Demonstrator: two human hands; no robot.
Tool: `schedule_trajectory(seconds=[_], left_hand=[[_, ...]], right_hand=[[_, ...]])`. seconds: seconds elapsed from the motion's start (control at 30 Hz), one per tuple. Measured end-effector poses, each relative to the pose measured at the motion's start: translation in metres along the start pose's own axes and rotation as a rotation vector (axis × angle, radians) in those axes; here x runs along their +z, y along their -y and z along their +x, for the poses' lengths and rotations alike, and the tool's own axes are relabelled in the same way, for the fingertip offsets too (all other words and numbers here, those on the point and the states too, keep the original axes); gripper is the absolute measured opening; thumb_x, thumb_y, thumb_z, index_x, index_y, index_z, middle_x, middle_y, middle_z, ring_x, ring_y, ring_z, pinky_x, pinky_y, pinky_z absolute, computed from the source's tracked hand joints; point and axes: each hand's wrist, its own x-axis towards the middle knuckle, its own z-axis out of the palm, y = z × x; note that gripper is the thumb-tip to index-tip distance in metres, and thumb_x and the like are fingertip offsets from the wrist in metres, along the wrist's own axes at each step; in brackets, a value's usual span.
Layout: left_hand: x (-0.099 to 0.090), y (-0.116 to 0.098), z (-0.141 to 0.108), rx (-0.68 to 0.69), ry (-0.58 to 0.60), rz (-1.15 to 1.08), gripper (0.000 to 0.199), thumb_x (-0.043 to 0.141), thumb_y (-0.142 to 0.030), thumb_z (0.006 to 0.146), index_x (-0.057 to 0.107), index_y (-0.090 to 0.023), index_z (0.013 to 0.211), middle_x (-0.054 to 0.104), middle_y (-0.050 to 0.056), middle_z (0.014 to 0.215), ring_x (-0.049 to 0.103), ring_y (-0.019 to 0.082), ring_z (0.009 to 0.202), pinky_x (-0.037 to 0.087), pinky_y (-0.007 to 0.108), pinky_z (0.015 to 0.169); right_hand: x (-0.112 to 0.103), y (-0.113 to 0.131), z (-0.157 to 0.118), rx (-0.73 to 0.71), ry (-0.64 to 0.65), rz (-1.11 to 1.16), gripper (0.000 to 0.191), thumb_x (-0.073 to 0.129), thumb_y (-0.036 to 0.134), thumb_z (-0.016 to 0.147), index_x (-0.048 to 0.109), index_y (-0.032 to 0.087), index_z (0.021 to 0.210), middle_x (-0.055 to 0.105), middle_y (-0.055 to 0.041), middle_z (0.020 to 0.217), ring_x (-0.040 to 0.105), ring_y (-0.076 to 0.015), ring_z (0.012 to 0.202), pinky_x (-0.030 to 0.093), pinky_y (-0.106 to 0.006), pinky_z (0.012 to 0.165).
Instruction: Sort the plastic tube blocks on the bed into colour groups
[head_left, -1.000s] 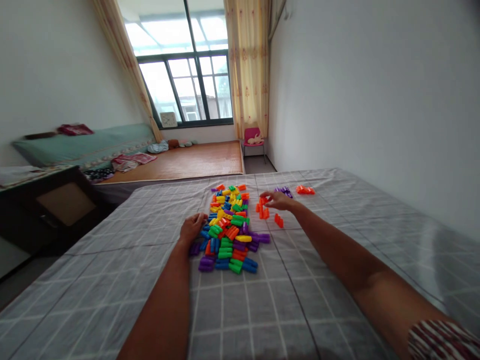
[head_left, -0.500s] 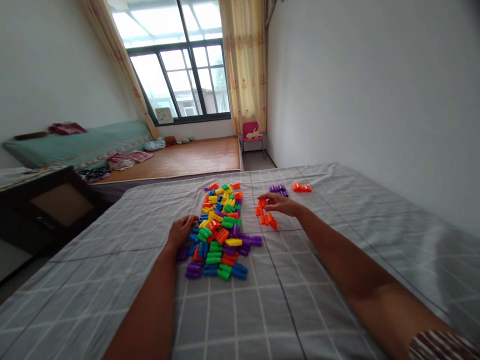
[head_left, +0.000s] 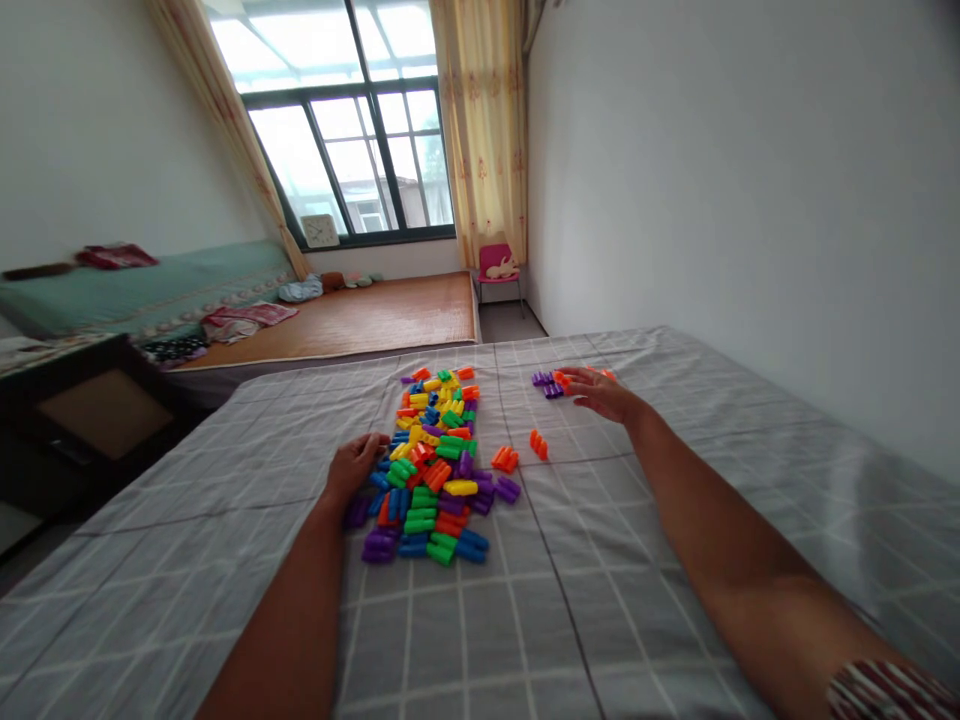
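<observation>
A long pile of plastic building blocks in orange, yellow, green, blue and purple lies in front of me. My left hand rests on the cloth against the pile's left edge, fingers loosely extended towards it and holding nothing I can see. To the right, my right hand has an orange block at its fingertips, beside a group of purple blocks. Behind that hand, more orange blocks are mostly hidden. Two separate orange pieces, one upright block and one lying block, are between pile and hand.
The grey checked cloth covers the surface under the blocks. A white wall runs along the right. Beyond are a bed with a brown mat, a pink chair, a window and a dark cabinet at left.
My right hand has moved right and away from me with an orange block, from the loose orange blocks to the purple group. My left hand stays beside the pile. The view has shifted slightly.
</observation>
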Motion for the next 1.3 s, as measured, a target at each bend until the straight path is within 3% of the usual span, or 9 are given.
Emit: schedule_trajectory(seconds=[0.17, 0.3, 0.47, 0.67, 0.8, 0.97, 1.07, 1.2, 1.3], left_hand=[[0.000, -0.001, -0.001, -0.007, -0.022, 0.011, 0.062, 0.049, -0.071, 0.073, 0.074, -0.017, 0.093, 0.076, 0.008, 0.084, 0.070, 0.025, 0.085, 0.052, 0.030, 0.070], [0.001, 0.001, -0.001, -0.006, -0.021, 0.014, 0.063, 0.048, -0.072, 0.073, 0.074, -0.017, 0.093, 0.076, 0.008, 0.086, 0.070, 0.025, 0.086, 0.052, 0.030, 0.070], [0.002, 0.006, 0.001, -0.015, -0.022, 0.022, 0.062, 0.048, -0.069, 0.076, 0.073, -0.017, 0.098, 0.076, 0.008, 0.086, 0.070, 0.024, 0.086, 0.052, 0.029, 0.071], [0.002, 0.006, 0.001, -0.014, -0.028, 0.025, 0.061, 0.049, -0.067, 0.076, 0.074, -0.017, 0.097, 0.076, 0.008, 0.087, 0.070, 0.024, 0.084, 0.052, 0.029, 0.070], [0.001, 0.005, 0.001, -0.012, -0.019, 0.004, 0.061, 0.049, -0.069, 0.075, 0.074, -0.016, 0.096, 0.076, 0.008, 0.087, 0.069, 0.024, 0.083, 0.052, 0.029, 0.069], [0.000, 0.006, 0.003, -0.006, 0.008, -0.003, 0.063, 0.047, -0.069, 0.076, 0.073, -0.016, 0.096, 0.075, 0.008, 0.086, 0.069, 0.024, 0.084, 0.051, 0.029, 0.069], [0.000, 0.009, 0.005, -0.007, 0.007, 0.022, 0.064, 0.047, -0.070, 0.076, 0.073, -0.016, 0.099, 0.075, 0.008, 0.087, 0.069, 0.024, 0.083, 0.051, 0.029, 0.069], [-0.001, 0.008, 0.004, 0.007, 0.005, 0.024, 0.064, 0.048, -0.070, 0.075, 0.073, -0.016, 0.098, 0.075, 0.008, 0.086, 0.070, 0.024, 0.084, 0.052, 0.029, 0.068], [-0.002, 0.005, 0.002, 0.016, 0.003, 0.036, 0.063, 0.048, -0.069, 0.075, 0.073, -0.016, 0.097, 0.075, 0.007, 0.085, 0.070, 0.024, 0.084, 0.051, 0.029, 0.070]], right_hand=[[0.039, -0.008, 0.004, -0.004, 0.273, -0.147, 0.054, 0.069, 0.034, 0.074, 0.060, 0.023, 0.126, 0.065, -0.0038, 0.100, 0.060, -0.0164, 0.087, 0.050, -0.030, 0.079], [0.066, -0.008, 0.013, -0.123, 0.233, -0.529, 0.040, 0.066, 0.032, 0.076, 0.066, 0.019, 0.114, 0.062, -0.0069, 0.106, 0.059, -0.0173, 0.084, 0.049, -0.031, 0.079], [0.065, -0.006, 0.014, -0.291, 0.211, -0.792, 0.024, 0.059, 0.025, 0.081, 0.068, 0.017, 0.102, 0.064, -0.0082, 0.105, 0.059, -0.0188, 0.092, 0.046, -0.032, 0.087], [0.063, -0.008, 0.017, -0.273, 0.209, -0.828, 0.029, 0.054, 0.024, 0.084, 0.068, 0.019, 0.108, 0.068, -0.0063, 0.099, 0.062, -0.0174, 0.084, 0.047, -0.030, 0.081], [0.035, -0.014, 0.024, -0.301, -0.041, -0.779, 0.038, 0.064, 0.028, 0.076, 0.062, 0.018, 0.113, 0.066, -0.0087, 0.107, 0.062, -0.0202, 0.093, 0.049, -0.034, 0.085], [-0.044, -0.034, 0.020, -0.284, -0.632, -0.862, 0.039, 0.059, 0.024, 0.073, 0.062, 0.018, 0.111, 0.064, -0.0122, 0.111, 0.060, -0.0240, 0.098, 0.048, -0.039, 0.089], [-0.081, -0.053, 0.009, -0.217, -0.845, -0.928, 0.039, 0.056, 0.024, 0.074, 0.060, 0.017, 0.113, 0.067, -0.0137, 0.109, 0.061, -0.0264, 0.094, 0.047, -0.043, 0.090], [-0.090, -0.071, 0.004, -0.121, -0.871, -0.973, 0.039, 0.050, 0.018, 0.076, 0.060, 0.018, 0.114, 0.070, -0.0123, 0.103, 0.063, -0.0264, 0.086, 0.049, -0.040, 0.083], [-0.080, -0.076, 0.010, -0.162, -0.765, -1.079, 0.043, 0.044, 0.010, 0.075, 0.061, 0.017, 0.115, 0.068, -0.0118, 0.115, 0.061, -0.0256, 0.101, 0.045, -0.040, 0.092]])
